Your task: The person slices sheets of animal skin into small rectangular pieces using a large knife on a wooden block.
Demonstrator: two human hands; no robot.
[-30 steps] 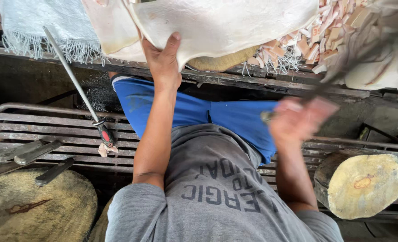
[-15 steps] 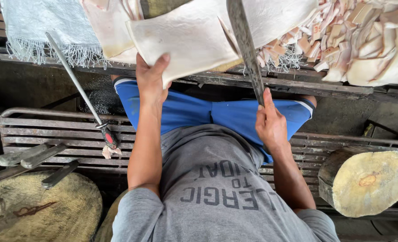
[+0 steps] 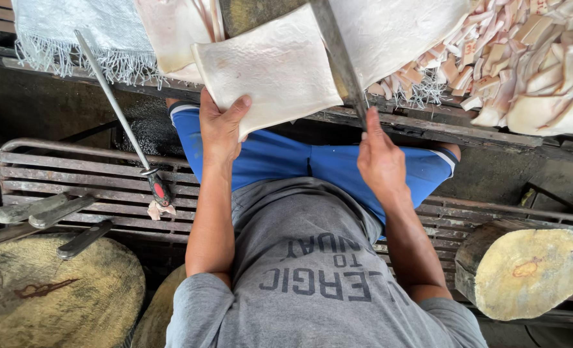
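Note:
My left hand point(image 3: 220, 126) grips the near edge of a pale, flat slab of skin and fat point(image 3: 270, 67) that hangs over the edge of the work table. My right hand point(image 3: 381, 161) is closed on the handle of a long knife point(image 3: 336, 55). Its dark blade runs up and away from me across the right side of the slab. Another large pale slab point(image 3: 396, 29) lies behind the blade. My blue shorts and grey shirt fill the lower middle.
A heap of cut pale strips point(image 3: 525, 58) lies at the upper right. A sharpening steel point(image 3: 120, 122) leans at the left above a slatted metal bench point(image 3: 73, 174) holding several knives point(image 3: 38, 209). Round wooden blocks point(image 3: 525, 270) sit at the lower right and lower left. A white woven sack point(image 3: 73, 29) hangs at the top left.
My right hand swung the knife up and set its blade across the slab. My left hand shifted its grip on the slab's near edge and drew it closer.

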